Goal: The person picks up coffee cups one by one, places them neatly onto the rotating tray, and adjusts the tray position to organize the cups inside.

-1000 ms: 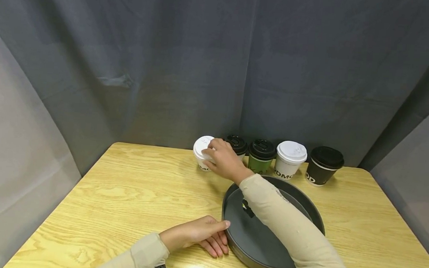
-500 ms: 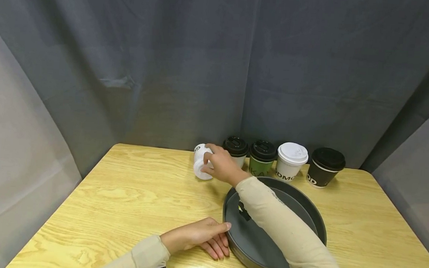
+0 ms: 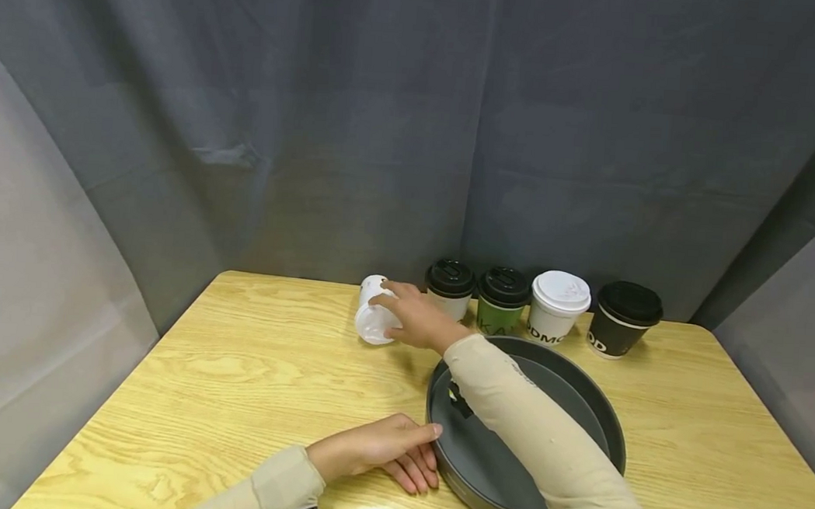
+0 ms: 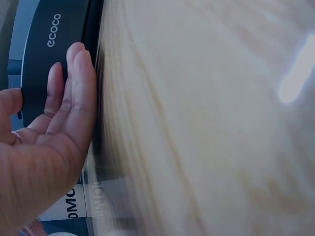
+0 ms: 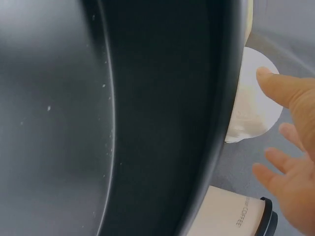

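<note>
White tapered cup [image 3: 373,324]: I saw it lying sideways, right hand [image 3: 418,317] close, fingers apart.
Dark-grey round pan [image 3: 482,454]: left hand [image 3: 378,446] touched it, thumb and fingers apart.

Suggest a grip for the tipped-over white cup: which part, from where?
I'd grip the white cup round its body, from above, squeezing both flanks: it lies on its side, so the curved wall faces up. The right hand is at its right.
</note>
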Demonstrator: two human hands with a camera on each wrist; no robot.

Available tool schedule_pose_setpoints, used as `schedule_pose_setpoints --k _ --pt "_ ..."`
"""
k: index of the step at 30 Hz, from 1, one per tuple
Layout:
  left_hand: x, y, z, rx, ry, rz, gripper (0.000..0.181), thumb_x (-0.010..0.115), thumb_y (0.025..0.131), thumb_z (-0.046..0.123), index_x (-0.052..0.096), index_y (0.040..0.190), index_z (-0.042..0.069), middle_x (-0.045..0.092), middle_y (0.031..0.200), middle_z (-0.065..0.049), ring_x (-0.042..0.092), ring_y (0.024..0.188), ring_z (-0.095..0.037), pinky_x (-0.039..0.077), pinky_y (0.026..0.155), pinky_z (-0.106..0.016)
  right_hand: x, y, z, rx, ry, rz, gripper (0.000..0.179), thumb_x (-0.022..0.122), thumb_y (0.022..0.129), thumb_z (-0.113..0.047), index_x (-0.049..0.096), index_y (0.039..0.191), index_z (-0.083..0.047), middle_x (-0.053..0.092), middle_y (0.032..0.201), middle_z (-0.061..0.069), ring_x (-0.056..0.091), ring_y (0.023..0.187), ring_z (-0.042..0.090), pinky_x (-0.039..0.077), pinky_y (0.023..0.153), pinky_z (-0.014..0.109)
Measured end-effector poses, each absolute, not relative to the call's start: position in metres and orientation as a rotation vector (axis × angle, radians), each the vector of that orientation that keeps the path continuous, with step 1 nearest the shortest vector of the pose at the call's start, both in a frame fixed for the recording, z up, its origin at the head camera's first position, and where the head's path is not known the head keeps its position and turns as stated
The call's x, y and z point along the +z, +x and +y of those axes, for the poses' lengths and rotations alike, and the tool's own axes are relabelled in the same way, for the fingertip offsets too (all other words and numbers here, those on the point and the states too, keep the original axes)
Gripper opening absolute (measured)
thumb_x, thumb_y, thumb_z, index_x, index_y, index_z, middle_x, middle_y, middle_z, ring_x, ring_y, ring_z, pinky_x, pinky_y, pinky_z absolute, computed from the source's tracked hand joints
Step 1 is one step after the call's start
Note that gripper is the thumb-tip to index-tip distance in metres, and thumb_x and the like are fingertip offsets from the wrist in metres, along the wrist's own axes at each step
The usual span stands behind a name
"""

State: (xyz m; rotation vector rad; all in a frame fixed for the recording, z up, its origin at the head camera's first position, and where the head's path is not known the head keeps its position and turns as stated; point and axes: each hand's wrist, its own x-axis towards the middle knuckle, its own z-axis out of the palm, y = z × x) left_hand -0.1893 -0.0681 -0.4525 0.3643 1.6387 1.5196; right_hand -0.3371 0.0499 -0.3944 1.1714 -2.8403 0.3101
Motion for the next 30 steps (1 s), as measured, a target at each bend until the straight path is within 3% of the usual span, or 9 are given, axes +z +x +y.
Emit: schedule_pose_setpoints --k 6,13,17,25,30 --pt "-0.454 -0.189 -0.068 1.519 0.373 1.635 0.053 0.045 0.099 0.045 0.062 0.086 -0.003 0.069 0.090 -0.028 0.065 0.061 -0.012 0.057 0.055 -0.023 -0.397 -0.336 0.046 0.298 1.212 -2.847 0.056 0.071 0.088 -0.018 0.048 0.139 -0.019 0.044 0.142 0.012 0.047 0.124 0.034 0.045 0.101 0.045" --pt "-0.454 -0.190 -0.068 1.514 0.367 1.637 0.052 0.045 0.099 0.046 0.062 0.085 -0.001 0.070 0.090 -0.026 0.065 0.061 -0.012 0.057 0.055 -0.023 -0.397 -0.338 0.049 0.398 1.193 -2.712 0.041 0.068 0.087 -0.002 0.058 0.125 -0.011 0.057 0.115 0.014 0.059 0.093 0.025 0.053 0.079 0.035" --pt "-0.453 -0.190 -0.069 1.512 0.368 1.637 0.052 0.045 0.099 0.046 0.061 0.085 0.000 0.070 0.089 -0.024 0.065 0.061 -0.011 0.057 0.055 -0.022 -0.398 -0.338 0.052 0.438 1.165 -2.706 0.036 0.067 0.087 -0.004 0.059 0.122 -0.008 0.057 0.104 0.012 0.058 0.081 0.020 0.052 0.070 0.031" --pt "-0.454 -0.190 -0.068 1.511 0.371 1.637 0.053 0.044 0.099 0.047 0.062 0.086 -0.001 0.070 0.090 -0.025 0.065 0.061 -0.012 0.057 0.055 -0.022 -0.393 -0.342 0.056 0.619 1.060 -2.790 0.041 0.067 0.082 -0.008 0.059 0.122 -0.005 0.058 0.096 0.012 0.052 0.077 0.017 0.047 0.065 0.028" --pt "-0.455 -0.189 -0.067 1.518 0.377 1.654 0.055 0.045 0.099 0.046 0.062 0.086 -0.004 0.069 0.091 -0.028 0.066 0.061 -0.013 0.058 0.055 -0.024 -0.383 -0.344 0.054 0.990 0.853 -2.825 0.038 0.067 0.081 -0.011 0.060 0.119 -0.006 0.057 0.091 0.010 0.050 0.074 0.016 0.042 0.062 0.025"
